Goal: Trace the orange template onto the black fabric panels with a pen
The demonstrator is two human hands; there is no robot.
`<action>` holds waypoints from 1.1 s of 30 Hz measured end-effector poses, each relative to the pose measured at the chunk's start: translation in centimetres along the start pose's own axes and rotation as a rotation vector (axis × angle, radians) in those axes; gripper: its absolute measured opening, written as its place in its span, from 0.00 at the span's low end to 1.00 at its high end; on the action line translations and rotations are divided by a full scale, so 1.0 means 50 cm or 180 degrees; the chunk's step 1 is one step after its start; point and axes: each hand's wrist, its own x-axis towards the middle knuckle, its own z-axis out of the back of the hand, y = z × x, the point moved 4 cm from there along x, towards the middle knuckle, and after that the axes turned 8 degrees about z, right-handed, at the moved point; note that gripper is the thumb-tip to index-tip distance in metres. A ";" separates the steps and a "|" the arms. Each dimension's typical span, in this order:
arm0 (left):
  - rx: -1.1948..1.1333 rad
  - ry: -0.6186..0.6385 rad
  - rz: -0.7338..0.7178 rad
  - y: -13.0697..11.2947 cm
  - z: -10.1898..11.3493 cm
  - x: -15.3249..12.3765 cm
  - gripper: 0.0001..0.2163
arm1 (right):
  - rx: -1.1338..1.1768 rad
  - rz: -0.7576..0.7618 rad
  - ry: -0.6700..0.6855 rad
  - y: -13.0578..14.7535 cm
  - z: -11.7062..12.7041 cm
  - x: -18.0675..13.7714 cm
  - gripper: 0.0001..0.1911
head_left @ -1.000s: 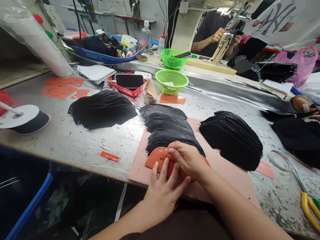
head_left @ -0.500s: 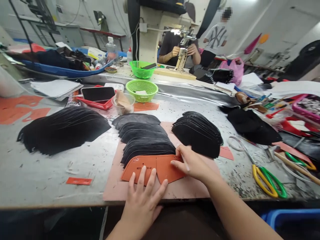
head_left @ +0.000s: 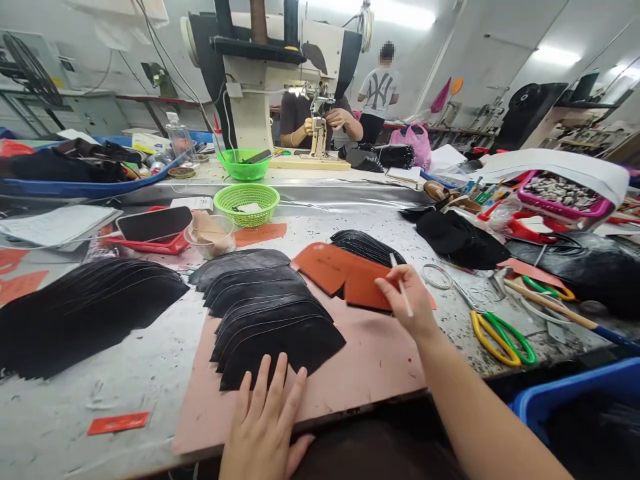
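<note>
1. The right hand [head_left: 407, 300] is closed, fingers pinched on the right edge of the orange template [head_left: 345, 273], with a thin white stick [head_left: 400, 283] gripped between the fingers and pointing up and away.
2. The orange template sits tilted, partly over the pink mat [head_left: 380, 353] and partly over a small black pile [head_left: 367, 243] behind it.
3. The left hand [head_left: 265, 420] lies flat and open on the near edge of the pink mat, fingers spread, their tips touching the nearest piece of the fanned black row [head_left: 260, 300].
4. That fanned black row runs away from the left hand, each piece overlapping the next, on the left half of the mat.
5. The mat lies on the speckled grey desk [head_left: 150, 373]; a larger black stack [head_left: 85, 307] is spread out well to the left of it.
6. Right of the right hand, yellow-and-green scissors [head_left: 500, 333] lie on the desk.
7. Farther back stand a green basket [head_left: 247, 202], a clear cup [head_left: 210, 233] and a phone [head_left: 153, 223] on a red tray.
8. Beyond the desk, a co-worker's hands [head_left: 325, 122] work at a sewing machine [head_left: 270, 73].
</note>
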 end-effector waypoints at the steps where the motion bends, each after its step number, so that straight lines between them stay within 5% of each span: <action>1: 0.0017 0.0049 0.0005 -0.001 0.001 0.004 0.34 | -0.0281 -0.0074 -0.0060 -0.020 0.022 0.009 0.08; 5: -0.0028 0.0101 0.0007 -0.007 0.012 0.010 0.30 | -0.0192 -0.0034 -0.0589 -0.044 0.065 0.014 0.07; 8: -0.0141 0.0069 -0.0062 -0.012 0.019 0.006 0.26 | 0.0451 0.0075 -0.0650 -0.008 0.027 -0.007 0.09; 14: -0.0519 -0.0219 -0.0394 -0.022 0.039 -0.011 0.11 | 0.0327 0.0512 0.1373 0.079 -0.146 -0.073 0.04; 17: -0.0481 -0.0183 -0.0135 -0.016 0.045 -0.005 0.15 | -0.0005 0.0759 0.1658 0.089 -0.177 -0.090 0.06; 21: -0.0065 0.0223 0.0142 -0.015 0.036 0.009 0.39 | -0.0131 0.0952 0.1713 0.092 -0.166 -0.089 0.06; 33: -0.0076 0.0457 0.0268 -0.025 0.023 0.001 0.36 | -0.0157 0.1488 0.1908 0.077 -0.076 -0.168 0.03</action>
